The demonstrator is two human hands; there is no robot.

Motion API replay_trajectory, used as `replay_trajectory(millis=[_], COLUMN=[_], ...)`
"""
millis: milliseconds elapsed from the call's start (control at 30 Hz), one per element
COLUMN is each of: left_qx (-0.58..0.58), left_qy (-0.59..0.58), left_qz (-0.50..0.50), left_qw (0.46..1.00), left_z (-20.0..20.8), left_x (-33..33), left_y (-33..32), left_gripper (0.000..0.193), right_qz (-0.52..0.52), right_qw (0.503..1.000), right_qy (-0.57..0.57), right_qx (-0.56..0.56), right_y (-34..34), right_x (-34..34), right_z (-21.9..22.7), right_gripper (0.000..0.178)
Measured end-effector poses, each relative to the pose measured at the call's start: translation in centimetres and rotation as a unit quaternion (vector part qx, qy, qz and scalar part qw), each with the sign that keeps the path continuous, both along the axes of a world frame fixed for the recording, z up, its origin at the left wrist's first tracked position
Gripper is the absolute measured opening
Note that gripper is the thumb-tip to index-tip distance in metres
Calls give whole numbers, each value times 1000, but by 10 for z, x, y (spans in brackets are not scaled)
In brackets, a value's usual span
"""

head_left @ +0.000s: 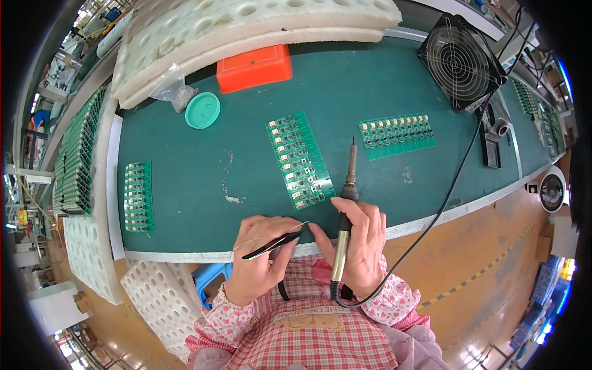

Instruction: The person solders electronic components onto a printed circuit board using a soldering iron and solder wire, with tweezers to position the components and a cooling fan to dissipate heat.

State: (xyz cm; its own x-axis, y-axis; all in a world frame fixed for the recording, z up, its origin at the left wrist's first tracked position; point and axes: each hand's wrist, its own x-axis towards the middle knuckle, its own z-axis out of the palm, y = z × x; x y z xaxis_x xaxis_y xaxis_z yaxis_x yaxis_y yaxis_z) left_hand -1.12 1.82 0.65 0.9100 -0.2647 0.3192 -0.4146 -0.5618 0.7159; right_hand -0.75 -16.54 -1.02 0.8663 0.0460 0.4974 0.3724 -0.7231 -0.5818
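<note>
My left hand (250,280), near the table's front edge, is closed on black tweezers (270,245) and a thin silvery wire that looks like solder (300,226). In my right hand (365,253) is a soldering iron (351,179), its dark tip pointing away from me and touching nothing. Just beyond both hands lies a green circuit board panel (299,161), slightly turned, with a row of white connectors and small black parts. A second panel (398,135) lies to the right of the iron's tip. Another panel (139,196) rests at the table's left end.
A black fan (461,61) stands back right, with the iron's cable (453,191) curving past it. An orange box (254,68), a green lid (203,111) and a plastic bag (176,92) sit before white foam (246,28). Stacked boards (77,154) stand left.
</note>
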Motion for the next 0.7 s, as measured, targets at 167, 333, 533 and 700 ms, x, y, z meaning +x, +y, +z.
replay_trajectory(millis=[167,333,533,700], left_qx=[-4,-14,-32,-27], left_qy=[-2,-2,9,9], left_qz=[-1,-8,5,6], left_qw=[1000,1000,999,1000], left_z=[-2,-1,-2,0], left_x=[0,0,-1,-1], left_y=[2,0,2,2], left_gripper=[27,26,24,24], right_qz=[-8,-6,-9,-4], right_qw=[1000,1000,1000,1000], right_qy=[-26,-16,-15,-23], right_qx=[1,-6,-17,-6], right_y=[2,2,1,1], right_x=[-1,0,1,1], right_z=[0,-1,-1,2], right_gripper=[62,66,69,68])
